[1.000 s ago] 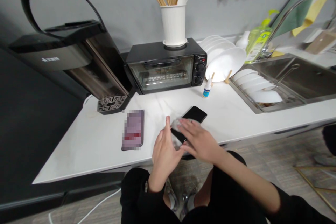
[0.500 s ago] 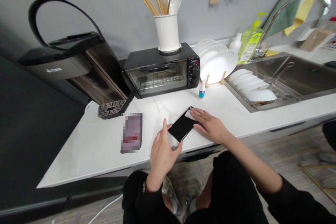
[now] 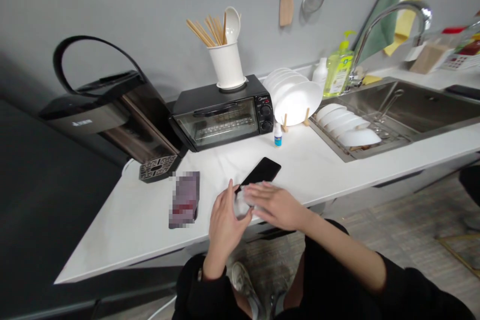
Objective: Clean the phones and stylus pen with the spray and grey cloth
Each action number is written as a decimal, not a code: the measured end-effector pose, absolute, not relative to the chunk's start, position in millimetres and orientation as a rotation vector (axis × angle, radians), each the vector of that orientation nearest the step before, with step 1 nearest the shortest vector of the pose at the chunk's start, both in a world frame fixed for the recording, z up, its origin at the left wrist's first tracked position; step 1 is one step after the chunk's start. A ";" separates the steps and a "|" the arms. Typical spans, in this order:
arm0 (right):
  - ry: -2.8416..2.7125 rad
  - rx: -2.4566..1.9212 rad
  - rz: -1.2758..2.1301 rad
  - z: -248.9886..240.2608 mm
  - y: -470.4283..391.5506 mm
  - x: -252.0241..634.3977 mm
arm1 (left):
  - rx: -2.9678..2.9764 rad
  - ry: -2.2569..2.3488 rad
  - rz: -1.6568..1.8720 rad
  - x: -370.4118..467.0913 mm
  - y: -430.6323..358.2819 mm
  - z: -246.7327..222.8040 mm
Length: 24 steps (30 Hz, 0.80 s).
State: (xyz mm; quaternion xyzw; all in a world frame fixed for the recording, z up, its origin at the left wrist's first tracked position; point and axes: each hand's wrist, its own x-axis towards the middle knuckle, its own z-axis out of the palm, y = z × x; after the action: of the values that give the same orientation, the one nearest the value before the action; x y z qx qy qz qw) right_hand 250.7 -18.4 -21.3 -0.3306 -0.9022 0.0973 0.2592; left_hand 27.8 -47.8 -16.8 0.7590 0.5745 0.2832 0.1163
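A black smartphone [image 3: 264, 172] lies slantwise on the white counter, screen up. My left hand [image 3: 226, 217] grips its near end, index finger and thumb at either side. On that same end my right hand [image 3: 272, 205] lies with flat fingers over a thin white wipe [image 3: 243, 203], pressing it against the screen; most of the wipe is covered by the fingers. Beyond the phone stands a small white bottle [image 3: 278, 137] with a blue label. Left of my hands lies a purplish, pixelated flat object [image 3: 185, 200].
Behind are a black toaster oven [image 3: 223, 117] bearing a white utensil holder [image 3: 227, 65], and a black drink machine [image 3: 127, 115] at left. White plates [image 3: 298, 102] stand in a rack beside the sink [image 3: 423, 132]. The counter's front edge [image 3: 150, 253] runs close below my hands.
My right hand has slid the wipe from the phone's far end to its near end, towards my left hand. The left hand keeps its place at the phone. The camera view has shifted slightly.
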 end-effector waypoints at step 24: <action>-2.432 -0.940 0.555 -4.9 -65.3 261.4 | 2.399 1.638 0.804 85.5 -55.5 -27.6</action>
State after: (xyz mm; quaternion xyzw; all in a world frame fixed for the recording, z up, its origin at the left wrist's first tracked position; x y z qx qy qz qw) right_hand 261.4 -65.3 -4.9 -0.3426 -0.8866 0.2025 0.2355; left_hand 85.5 -55.5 -27.6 0.7943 0.5424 0.2661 0.0634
